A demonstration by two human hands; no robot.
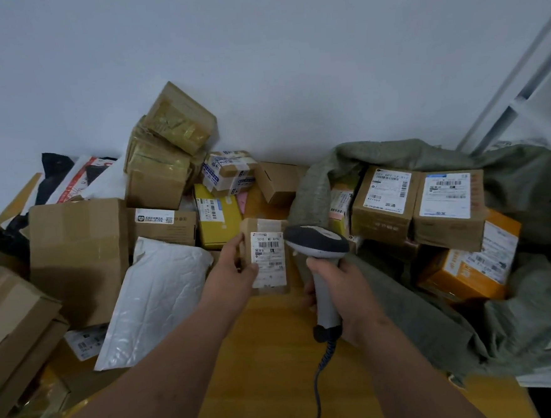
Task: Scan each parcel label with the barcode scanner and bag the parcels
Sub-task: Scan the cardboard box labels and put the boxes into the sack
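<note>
The left hand (pixel 236 270) pinches the small box (pixel 266 255), the right hand (pixel 341 289) grips the scanner (pixel 317 241); maybe too close, so it misses the label (pixel 268 258).

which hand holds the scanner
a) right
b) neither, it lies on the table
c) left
a) the right hand grips the scanner by its handle, its head beside the small parcel that the left hand holds up.
</note>
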